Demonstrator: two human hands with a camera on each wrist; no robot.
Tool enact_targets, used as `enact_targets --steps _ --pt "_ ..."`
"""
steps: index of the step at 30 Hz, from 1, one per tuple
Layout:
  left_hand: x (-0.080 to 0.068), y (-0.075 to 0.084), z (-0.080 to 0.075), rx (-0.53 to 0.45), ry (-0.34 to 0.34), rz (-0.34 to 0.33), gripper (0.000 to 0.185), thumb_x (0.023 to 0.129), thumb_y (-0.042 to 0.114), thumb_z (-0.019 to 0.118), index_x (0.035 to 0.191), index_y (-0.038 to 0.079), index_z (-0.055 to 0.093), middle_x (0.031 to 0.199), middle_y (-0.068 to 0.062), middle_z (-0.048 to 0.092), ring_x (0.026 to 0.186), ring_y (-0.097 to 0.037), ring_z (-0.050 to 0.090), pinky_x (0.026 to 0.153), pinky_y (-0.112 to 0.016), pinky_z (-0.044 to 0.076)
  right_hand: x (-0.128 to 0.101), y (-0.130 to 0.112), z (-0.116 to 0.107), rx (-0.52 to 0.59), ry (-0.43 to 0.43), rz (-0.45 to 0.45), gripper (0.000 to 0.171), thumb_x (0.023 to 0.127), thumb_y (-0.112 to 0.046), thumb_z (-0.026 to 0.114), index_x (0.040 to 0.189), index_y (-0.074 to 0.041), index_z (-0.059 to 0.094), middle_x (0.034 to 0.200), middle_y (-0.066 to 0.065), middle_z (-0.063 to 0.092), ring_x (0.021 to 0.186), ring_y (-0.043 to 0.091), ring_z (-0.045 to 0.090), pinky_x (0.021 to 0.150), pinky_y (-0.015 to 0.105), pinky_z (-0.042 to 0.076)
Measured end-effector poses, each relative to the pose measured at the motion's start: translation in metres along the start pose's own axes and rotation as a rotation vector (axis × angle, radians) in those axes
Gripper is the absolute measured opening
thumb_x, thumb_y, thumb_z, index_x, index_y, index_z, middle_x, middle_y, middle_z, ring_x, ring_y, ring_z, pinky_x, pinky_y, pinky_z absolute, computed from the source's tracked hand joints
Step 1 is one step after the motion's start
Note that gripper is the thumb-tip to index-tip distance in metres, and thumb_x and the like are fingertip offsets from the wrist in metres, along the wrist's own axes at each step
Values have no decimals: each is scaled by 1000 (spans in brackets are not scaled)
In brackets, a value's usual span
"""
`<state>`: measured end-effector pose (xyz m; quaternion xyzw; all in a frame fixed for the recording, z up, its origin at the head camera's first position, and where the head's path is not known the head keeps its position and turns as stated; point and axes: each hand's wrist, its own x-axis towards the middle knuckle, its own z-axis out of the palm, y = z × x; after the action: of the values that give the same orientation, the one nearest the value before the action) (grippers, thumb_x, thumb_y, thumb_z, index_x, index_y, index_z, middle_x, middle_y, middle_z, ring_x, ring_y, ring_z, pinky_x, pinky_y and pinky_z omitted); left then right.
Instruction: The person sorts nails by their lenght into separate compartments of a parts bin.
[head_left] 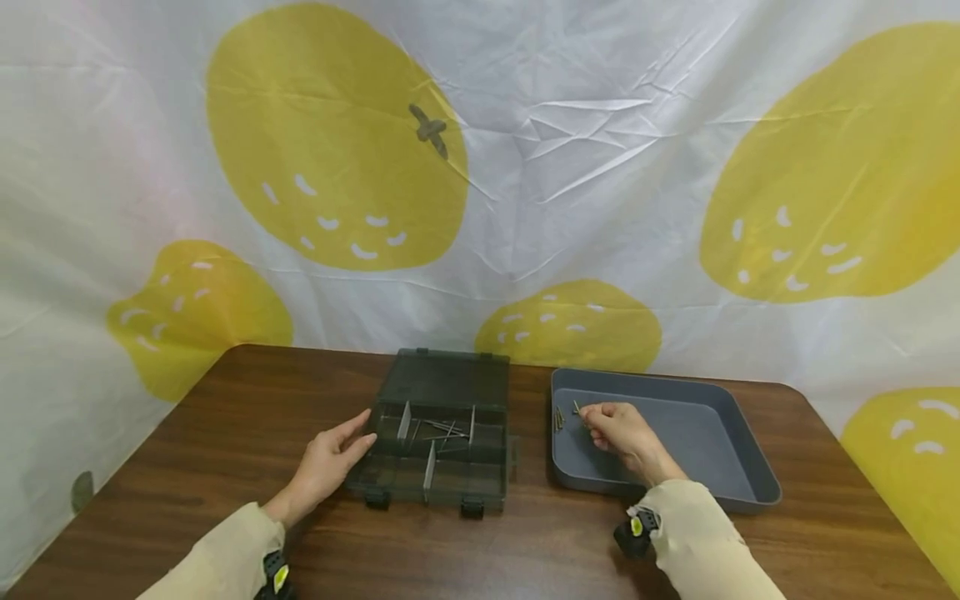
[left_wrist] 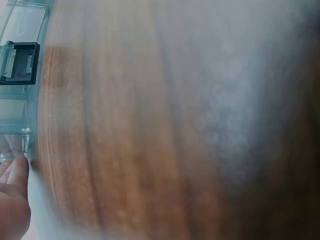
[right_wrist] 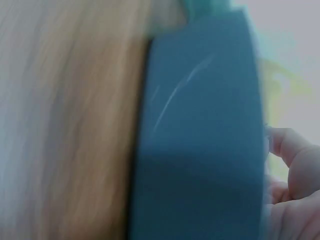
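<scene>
A see-through dark green organizer box [head_left: 468, 485] stands on the table with its lid [head_left: 450, 379] raised at the back. In its rear middle compartment lie several thin silver nails [head_left: 444, 430], some crossed over each other. My left hand [head_left: 327, 457] rests against the box's left side, fingers and thumb extended; its fingertips show at the box wall in the left wrist view. Over the left part of a grey tray [head_left: 675, 442], my right hand [head_left: 618, 433] pinches a small brass-coloured screw [head_left: 577, 407] between thumb and forefinger. More brass-coloured screws [head_left: 558, 418] lie by the tray's left wall.
White dividers [head_left: 430, 465] split the box into compartments, and two black latches [head_left: 472, 507] hang at its front. The brown wooden table [head_left: 525, 550] reaches back to a white cloth [head_left: 570, 208] printed with yellow fruit. A strip of tabletop separates box and tray.
</scene>
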<state>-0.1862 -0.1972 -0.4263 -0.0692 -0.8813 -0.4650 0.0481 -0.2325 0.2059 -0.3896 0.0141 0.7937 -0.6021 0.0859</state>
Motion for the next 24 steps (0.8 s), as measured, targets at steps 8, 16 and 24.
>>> enact_targets --steps 8,16,24 --pt "1 1 -1 -7 -4 5 54 96 25 56 141 2 41 140 -18 45 126 -33 47 98 -46 44 -8 -34 46 168 -68 -31 20 94 -7 52 102 9 61 69 -6 50 56 0 47 52 13 45" --pt "1 1 0 -3 4 -3 53 95 25 57 141 2 43 140 -19 46 125 -33 49 97 -46 45 -15 -45 102 109 -212 -64 17 90 -2 52 94 12 60 73 -2 52 56 3 48 52 15 46" --pt "1 -1 0 1 1 -10 52 95 23 57 141 3 42 140 -19 45 124 -33 49 97 -47 45 -20 -43 130 -102 -329 -145 18 88 -3 57 86 14 63 72 0 59 54 5 51 51 18 49"
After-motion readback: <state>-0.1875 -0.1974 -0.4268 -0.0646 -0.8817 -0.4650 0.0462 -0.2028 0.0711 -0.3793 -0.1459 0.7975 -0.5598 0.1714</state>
